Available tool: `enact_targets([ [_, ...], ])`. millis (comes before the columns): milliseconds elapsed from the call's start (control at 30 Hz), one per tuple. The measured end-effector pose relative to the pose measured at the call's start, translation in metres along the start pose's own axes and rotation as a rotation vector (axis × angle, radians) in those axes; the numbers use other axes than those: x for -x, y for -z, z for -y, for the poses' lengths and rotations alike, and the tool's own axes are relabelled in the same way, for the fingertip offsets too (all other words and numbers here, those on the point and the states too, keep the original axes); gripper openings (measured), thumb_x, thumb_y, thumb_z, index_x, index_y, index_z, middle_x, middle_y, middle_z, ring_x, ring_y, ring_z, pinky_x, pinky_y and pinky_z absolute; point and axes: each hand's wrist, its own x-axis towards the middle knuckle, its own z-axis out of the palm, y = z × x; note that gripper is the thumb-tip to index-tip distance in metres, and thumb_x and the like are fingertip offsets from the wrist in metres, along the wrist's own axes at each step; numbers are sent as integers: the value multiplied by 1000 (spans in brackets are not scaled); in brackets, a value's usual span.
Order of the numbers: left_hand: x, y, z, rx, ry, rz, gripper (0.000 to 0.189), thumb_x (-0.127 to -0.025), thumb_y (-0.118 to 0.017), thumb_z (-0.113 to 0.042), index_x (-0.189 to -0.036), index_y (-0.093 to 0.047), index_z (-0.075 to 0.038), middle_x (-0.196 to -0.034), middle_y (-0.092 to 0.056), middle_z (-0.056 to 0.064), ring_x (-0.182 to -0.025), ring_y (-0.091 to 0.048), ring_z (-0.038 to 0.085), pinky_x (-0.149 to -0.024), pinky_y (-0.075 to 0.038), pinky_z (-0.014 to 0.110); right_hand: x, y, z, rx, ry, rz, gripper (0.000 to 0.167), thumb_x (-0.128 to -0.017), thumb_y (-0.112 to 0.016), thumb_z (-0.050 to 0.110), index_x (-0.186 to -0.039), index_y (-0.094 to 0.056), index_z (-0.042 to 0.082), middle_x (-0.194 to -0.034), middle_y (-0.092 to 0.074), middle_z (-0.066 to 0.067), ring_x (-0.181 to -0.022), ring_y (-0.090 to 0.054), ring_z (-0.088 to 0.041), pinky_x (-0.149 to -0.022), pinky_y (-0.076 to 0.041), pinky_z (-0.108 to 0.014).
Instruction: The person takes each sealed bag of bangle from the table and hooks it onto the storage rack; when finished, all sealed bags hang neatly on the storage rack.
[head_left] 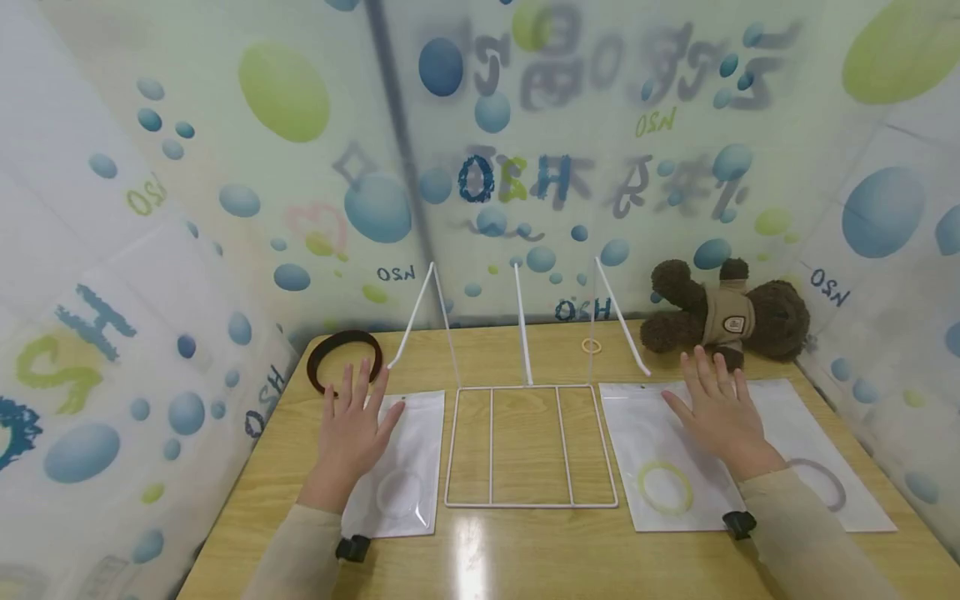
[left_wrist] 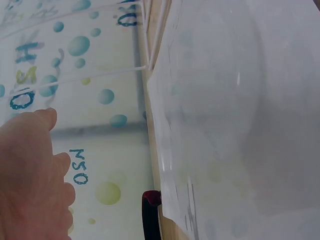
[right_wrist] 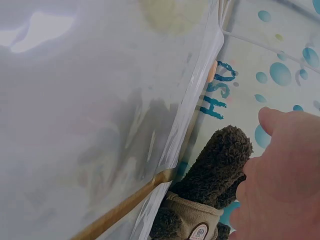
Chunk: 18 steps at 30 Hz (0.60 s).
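My left hand [head_left: 352, 442] is spread palm down over a white plastic pouch [head_left: 423, 450] with a pale ring inside; the fingertips overlap a dark brown hoop [head_left: 313, 362] behind it. On the other side, my right hand [head_left: 722, 414] is spread the same way over two white pouches. A yellow ring [head_left: 643, 490] shows through the nearer-to-middle pouch [head_left: 626, 433], and a greyish-purple ring [head_left: 838, 492] through the outer pouch [head_left: 862, 450]. Both hands hold nothing. Between them stands a white wire rack [head_left: 531, 505] with upright prongs at its back.
A brown teddy bear [head_left: 776, 321] in a beige top lies at the back right. Behind the rack is a small wooden-coloured ring [head_left: 592, 352]. Patterned sheets [head_left: 285, 217] wall in the wooden table [head_left: 555, 558] at the back and sides.
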Motion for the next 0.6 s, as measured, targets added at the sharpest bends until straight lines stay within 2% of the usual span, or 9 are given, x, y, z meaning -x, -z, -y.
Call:
enact_targets([
  [267,5,-3,4,61,4,-38,74,-107,-37,-58,-166,-20,-18,-174,-6,17,-161,2,40,-126,2,67,2,-3,0,-6,2,-4,88,-108,-30,61,-165,-1,2,-171,16,-22,-155,19,-48,-123,7,-69],
  [467,6,1,5,42,12,7,73,-108,-33,-58,-167,-14,-19,-175,-1,15,-161,5,40,-126,3,67,5,-4,-1,-7,2,-32,88,-107,-33,61,-166,1,5,-172,12,-21,-154,22,-48,-123,5,-71],
  [533,6,1,6,37,14,20,73,-108,-34,-57,-167,-15,-18,-174,-2,15,-160,5,41,-126,0,68,6,-4,1,-1,10,-30,88,-107,-38,58,-166,1,6,-172,9,-22,-155,17,-51,-122,3,-72],
  [600,7,0,9,48,9,30,74,-107,-37,-56,-167,-17,-16,-174,-6,16,-160,4,44,-125,-4,70,6,-3,4,42,31,-41,87,-106,-47,53,-166,-5,6,-172,-3,-25,-155,-1,-55,-121,-4,-75],
])
